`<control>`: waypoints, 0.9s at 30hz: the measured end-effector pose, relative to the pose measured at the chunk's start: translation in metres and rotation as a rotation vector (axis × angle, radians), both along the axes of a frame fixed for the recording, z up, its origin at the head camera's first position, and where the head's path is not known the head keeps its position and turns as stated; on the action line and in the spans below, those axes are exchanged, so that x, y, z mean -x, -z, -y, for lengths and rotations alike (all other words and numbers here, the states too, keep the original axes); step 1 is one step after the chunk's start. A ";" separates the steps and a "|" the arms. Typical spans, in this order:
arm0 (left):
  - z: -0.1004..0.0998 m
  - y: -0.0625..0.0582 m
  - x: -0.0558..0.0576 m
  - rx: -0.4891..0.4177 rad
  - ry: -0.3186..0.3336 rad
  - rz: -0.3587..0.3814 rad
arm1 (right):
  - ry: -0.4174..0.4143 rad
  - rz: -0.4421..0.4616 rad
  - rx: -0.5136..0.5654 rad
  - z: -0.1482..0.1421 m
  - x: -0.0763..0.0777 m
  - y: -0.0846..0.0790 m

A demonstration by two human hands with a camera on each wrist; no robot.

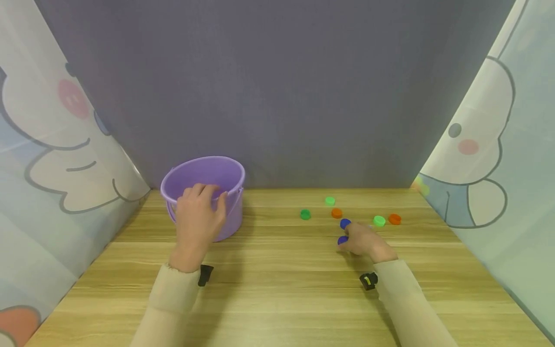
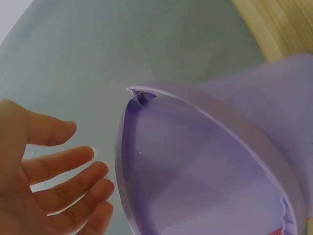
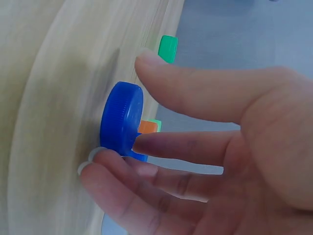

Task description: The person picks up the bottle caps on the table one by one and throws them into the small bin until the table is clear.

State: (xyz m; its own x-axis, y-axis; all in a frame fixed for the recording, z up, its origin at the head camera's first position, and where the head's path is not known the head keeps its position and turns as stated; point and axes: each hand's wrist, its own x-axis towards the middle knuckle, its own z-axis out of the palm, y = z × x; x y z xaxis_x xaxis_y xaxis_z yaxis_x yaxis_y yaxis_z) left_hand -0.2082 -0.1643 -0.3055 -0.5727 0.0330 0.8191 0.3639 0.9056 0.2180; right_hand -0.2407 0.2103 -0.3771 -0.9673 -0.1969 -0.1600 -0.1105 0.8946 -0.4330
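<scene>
A purple bucket (image 1: 231, 220) stands at the left of the table, its handle hanging down. My left hand (image 1: 198, 209) hovers by its near rim, and the left wrist view shows the loosely bent fingers (image 2: 68, 196) apart from the bucket wall. On the right, my right hand (image 1: 363, 239) reaches down over two blue bottle caps (image 1: 345, 223). In the right wrist view, thumb and fingers are spread around the nearer blue cap (image 3: 120, 117); no pinch shows. The other cap is mostly hidden behind it.
Beyond the right hand lie a dark green cap (image 1: 305, 214), light green caps (image 1: 330, 200) and orange caps (image 1: 336, 213). The wooden table (image 1: 282, 289) meets a grey panel (image 1: 295, 96) at the back. Cartoon-printed cloths (image 1: 520, 168) flank both sides.
</scene>
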 end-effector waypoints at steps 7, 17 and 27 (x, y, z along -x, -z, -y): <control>0.003 0.003 0.000 0.030 -0.012 0.035 | -0.013 0.000 -0.030 0.002 0.000 0.000; 0.006 0.006 0.001 0.047 -0.039 0.129 | -0.018 0.003 -0.050 0.002 0.001 0.002; 0.009 0.011 0.007 0.060 -0.024 0.174 | -0.014 0.017 -0.027 -0.001 0.001 0.002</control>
